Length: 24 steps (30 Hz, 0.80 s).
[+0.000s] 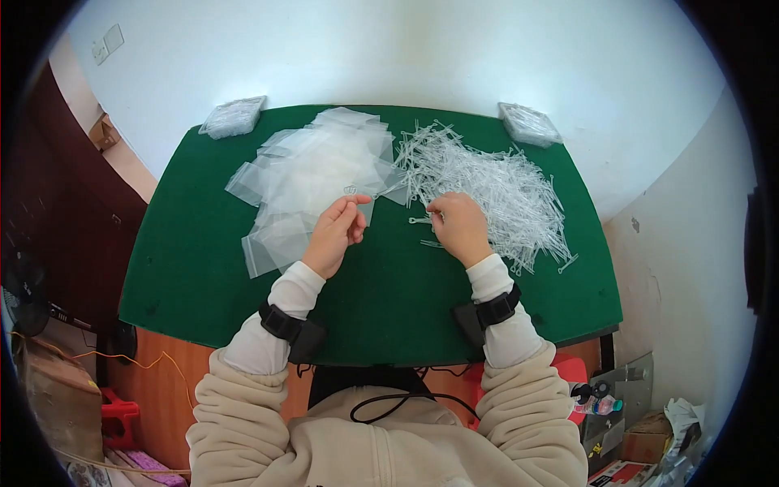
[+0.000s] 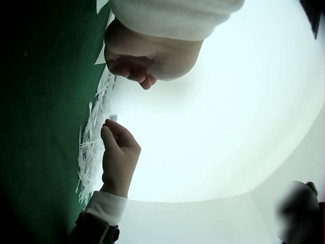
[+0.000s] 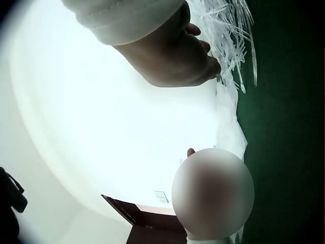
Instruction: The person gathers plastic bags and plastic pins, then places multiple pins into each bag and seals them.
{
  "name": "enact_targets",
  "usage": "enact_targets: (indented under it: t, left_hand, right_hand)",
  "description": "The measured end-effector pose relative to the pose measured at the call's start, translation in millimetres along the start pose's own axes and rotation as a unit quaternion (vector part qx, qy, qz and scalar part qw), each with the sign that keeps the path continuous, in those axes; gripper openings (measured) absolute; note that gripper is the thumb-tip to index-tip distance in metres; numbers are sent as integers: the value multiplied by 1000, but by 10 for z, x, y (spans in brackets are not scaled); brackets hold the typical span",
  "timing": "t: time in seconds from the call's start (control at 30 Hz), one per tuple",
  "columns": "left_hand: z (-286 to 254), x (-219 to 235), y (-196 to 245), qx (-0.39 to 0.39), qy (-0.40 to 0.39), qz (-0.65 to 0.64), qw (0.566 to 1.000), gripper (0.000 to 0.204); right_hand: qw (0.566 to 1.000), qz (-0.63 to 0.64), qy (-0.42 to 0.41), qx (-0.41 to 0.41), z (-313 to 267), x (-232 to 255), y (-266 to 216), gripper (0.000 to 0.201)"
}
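Observation:
My left hand (image 1: 334, 235) is raised in front of the bag pile, index finger pointing right and the other fingers curled. It pinches clear plastic sticks (image 1: 350, 190) whose looped ends show just above the index finger. My right hand (image 1: 461, 229) is at the near left edge of a heap of clear plastic sticks (image 1: 507, 187), its thumb and index tips together; cannot tell what lies between them. A few loose sticks (image 1: 419, 221) lie beside its fingertips. In the left wrist view the right hand (image 2: 121, 155) shows the same pinched shape.
Flat clear zip bags (image 1: 312, 170) are piled on the left of the green tabletop (image 1: 195, 243). A wrapped tray of sticks (image 1: 234, 118) stands in the back left corner, another wrapped tray (image 1: 529, 124) in the back right. Behind the table rises a white wall (image 1: 365, 49).

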State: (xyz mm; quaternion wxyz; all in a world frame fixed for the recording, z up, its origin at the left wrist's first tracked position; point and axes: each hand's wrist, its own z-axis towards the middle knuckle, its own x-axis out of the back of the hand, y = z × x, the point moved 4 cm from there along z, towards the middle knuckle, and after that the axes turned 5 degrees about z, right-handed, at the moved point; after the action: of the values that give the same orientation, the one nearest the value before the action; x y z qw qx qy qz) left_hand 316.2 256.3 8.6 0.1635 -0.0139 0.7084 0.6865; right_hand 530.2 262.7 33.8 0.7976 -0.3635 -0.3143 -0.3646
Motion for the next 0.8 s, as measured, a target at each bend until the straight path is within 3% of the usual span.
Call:
enact_targets:
  t: [0.23,0.57,0.8]
  left_hand:
    - [15,-28,-61,7,-45,6,999,26]
    - [2,43,-82,82,-23,-10,996,27]
    - [12,-2,-135,84,-56,-27,995,27]
  right_hand:
    - [999,-36,-20,19,-51,-228,13,5]
    - [997,-69,-35,20,-45,-347,78,8]
    - [997,40,46,42,9,-182,-83,1]
